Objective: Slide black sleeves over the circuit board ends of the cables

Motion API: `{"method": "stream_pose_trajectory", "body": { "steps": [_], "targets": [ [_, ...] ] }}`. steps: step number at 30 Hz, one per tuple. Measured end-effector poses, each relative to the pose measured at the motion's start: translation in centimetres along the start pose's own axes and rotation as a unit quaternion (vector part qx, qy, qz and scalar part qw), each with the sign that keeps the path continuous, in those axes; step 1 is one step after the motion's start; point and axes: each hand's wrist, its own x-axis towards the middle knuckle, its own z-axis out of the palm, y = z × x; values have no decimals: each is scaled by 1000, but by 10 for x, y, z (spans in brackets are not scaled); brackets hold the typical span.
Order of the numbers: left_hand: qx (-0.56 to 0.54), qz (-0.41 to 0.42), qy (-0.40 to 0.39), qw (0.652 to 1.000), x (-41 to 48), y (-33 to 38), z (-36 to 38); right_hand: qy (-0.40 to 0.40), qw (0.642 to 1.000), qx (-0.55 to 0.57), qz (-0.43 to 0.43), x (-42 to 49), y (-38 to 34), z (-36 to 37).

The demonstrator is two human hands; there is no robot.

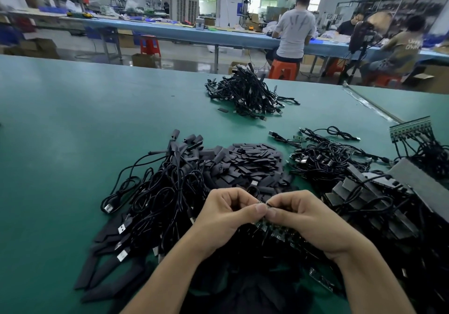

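My left hand point(226, 219) and my right hand point(308, 219) meet fingertip to fingertip low in the middle of the view. Between them they pinch a small circuit board end of a cable point(263, 204); a black sleeve point(252, 190) shows just above my left fingers. Loose black sleeves point(252, 160) lie heaped just beyond the hands. A tangle of black cables with sleeved ends point(165, 187) lies to the left. Cables with bare green boards point(274, 232) lie under my hands.
On the green table point(73, 131), a further cable pile point(247, 95) sits near the far edge. More cables point(328, 158) and grey foam blocks point(379, 192) crowd the right side. A green board strip point(410, 127) lies far right. People sit at a bench beyond.
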Motion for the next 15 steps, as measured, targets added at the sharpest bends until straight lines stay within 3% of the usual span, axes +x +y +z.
{"method": "stream_pose_trajectory", "body": {
  "steps": [3, 6, 10, 12, 15],
  "targets": [
    [-6, -4, -11, 1000, 0, 2, 0, -20, 999, 29, 0, -2, -1, 0],
    [-9, 3, 9, 1000, -1, 3, 1, 12, 999, 39, 8, -5, -4, 2],
    [-61, 22, 71, 995, -4, 14, 6, 51, 993, -81, 72, -16, -17, -7],
    [-90, 51, 135, 985, -4, 25, 5, 143, 954, -229, 131, -25, -20, -18],
    [-25, 150, 248, 957, -4, 43, -4, 341, 815, -409, 227, -35, -33, -27]
  ]
}}
